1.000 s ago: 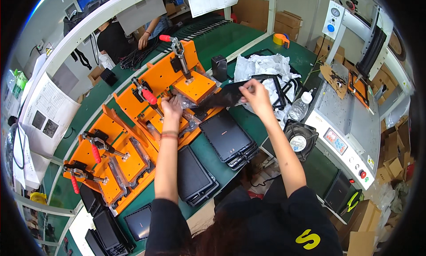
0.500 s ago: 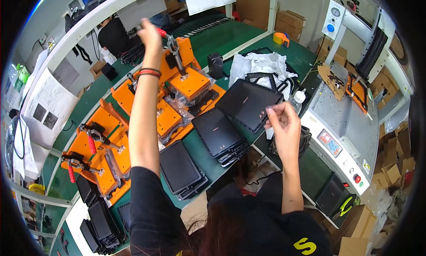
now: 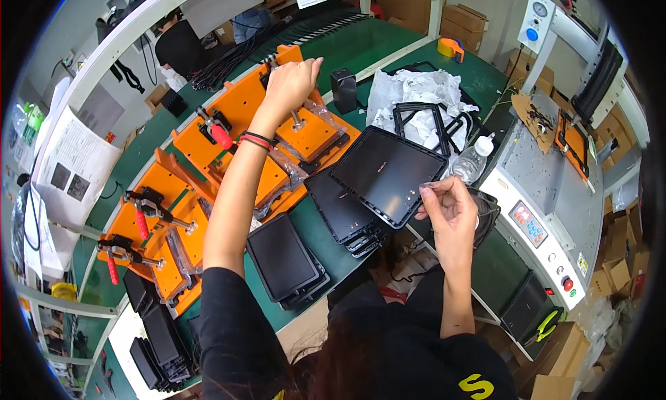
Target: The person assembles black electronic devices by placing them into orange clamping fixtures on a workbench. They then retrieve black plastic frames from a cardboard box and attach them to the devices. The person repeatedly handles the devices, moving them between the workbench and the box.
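My left hand is closed around the handle of the toggle clamp on the farthest orange fixture; the hand hides the handle. Beneath it the clamp's metal tip reaches down to the orange block. My right hand pinches the right edge of a flat black panel with thumb and fingertips. That panel is tilted over a stack of similar black panels. Nearer my body is another stack of black panels with lighter rims.
More orange fixtures with red-handled clamps line the bench to the left. Behind the panels lie white crumpled wrapping, black frames and a clear bottle. A grey machine with a control panel stands at right. Black parts are stacked lower left.
My left hand has swung the red clamp handle down and to the right, from raised at the back to over the fixture. My right hand keeps its pinch at the panel's edge.
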A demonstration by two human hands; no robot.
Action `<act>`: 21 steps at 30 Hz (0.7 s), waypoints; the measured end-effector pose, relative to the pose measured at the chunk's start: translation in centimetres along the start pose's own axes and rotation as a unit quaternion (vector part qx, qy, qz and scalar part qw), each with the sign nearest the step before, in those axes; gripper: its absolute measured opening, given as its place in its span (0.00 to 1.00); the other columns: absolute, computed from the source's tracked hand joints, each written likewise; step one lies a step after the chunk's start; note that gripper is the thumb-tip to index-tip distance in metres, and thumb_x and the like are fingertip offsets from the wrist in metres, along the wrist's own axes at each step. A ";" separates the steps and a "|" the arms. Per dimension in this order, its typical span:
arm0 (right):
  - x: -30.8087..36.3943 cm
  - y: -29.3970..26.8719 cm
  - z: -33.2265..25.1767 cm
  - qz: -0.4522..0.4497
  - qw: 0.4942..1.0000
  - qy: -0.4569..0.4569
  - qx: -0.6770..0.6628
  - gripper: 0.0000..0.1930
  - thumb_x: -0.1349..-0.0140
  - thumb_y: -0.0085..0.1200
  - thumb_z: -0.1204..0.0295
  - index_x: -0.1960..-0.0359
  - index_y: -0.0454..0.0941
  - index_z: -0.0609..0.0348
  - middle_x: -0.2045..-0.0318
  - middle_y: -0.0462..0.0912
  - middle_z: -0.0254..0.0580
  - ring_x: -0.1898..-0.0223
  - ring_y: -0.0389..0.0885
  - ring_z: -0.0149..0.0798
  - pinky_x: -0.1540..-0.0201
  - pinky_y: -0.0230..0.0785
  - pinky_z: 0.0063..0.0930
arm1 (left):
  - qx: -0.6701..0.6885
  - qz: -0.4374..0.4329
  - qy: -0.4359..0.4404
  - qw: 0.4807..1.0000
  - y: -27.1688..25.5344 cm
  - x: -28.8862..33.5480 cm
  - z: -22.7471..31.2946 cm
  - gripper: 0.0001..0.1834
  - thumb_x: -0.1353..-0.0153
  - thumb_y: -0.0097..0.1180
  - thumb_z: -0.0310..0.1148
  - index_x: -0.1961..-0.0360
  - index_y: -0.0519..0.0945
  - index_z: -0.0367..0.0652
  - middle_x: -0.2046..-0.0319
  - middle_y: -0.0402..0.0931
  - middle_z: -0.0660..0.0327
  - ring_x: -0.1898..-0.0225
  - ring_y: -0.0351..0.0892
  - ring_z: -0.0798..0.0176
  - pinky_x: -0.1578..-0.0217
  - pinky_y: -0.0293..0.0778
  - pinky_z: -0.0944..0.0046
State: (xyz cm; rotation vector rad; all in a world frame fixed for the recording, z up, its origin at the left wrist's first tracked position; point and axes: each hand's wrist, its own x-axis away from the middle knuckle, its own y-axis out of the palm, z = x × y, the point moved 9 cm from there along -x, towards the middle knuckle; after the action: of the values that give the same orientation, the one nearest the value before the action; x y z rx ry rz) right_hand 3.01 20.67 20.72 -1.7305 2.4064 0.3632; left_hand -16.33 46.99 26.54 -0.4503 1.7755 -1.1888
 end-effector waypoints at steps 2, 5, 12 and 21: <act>0.3 0.3 1.1 -0.005 1.000 0.013 0.006 0.04 0.38 0.53 0.77 0.69 0.71 0.65 0.76 0.75 0.34 0.76 0.73 0.23 0.71 0.71 0.18 | 0.031 0.029 0.022 0.999 -0.5 0.2 0.1 0.21 0.32 0.37 0.42 0.71 0.78 0.41 0.80 0.78 0.52 0.76 0.78 0.47 0.72 0.74 0.49; -0.1 1.6 2.6 -0.028 1.000 -0.003 -0.005 0.05 0.38 0.53 0.77 0.69 0.70 0.64 0.74 0.75 0.34 0.74 0.74 0.23 0.71 0.72 0.19 | -0.108 0.114 0.092 0.983 -2.4 1.0 1.9 0.13 0.35 0.45 0.40 0.62 0.74 0.42 0.71 0.78 0.56 0.62 0.78 0.51 0.55 0.70 0.51; 2.3 3.6 7.3 -0.024 0.999 -0.016 -0.039 0.04 0.38 0.52 0.79 0.69 0.72 0.69 0.72 0.75 0.37 0.74 0.76 0.24 0.71 0.76 0.19 | 0.328 0.020 -0.031 0.944 -0.4 11.8 8.0 0.19 0.31 0.37 0.40 0.53 0.70 0.35 0.53 0.72 0.44 0.48 0.70 0.43 0.47 0.64 0.54; 4.5 5.9 11.8 -0.006 0.998 -0.031 -0.052 0.06 0.37 0.50 0.78 0.69 0.70 0.71 0.69 0.73 0.40 0.73 0.78 0.27 0.71 0.76 0.20 | 0.322 -0.219 -0.137 0.911 9.5 16.0 2.6 0.33 0.31 0.31 0.53 0.51 0.71 0.29 0.52 0.73 0.39 0.47 0.70 0.41 0.45 0.63 0.55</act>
State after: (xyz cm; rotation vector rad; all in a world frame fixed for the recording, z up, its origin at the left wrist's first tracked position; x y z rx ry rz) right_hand -4.24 21.72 8.79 -1.7478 2.3706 0.5430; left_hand -20.51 38.71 10.26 -0.5925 0.9755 -1.8325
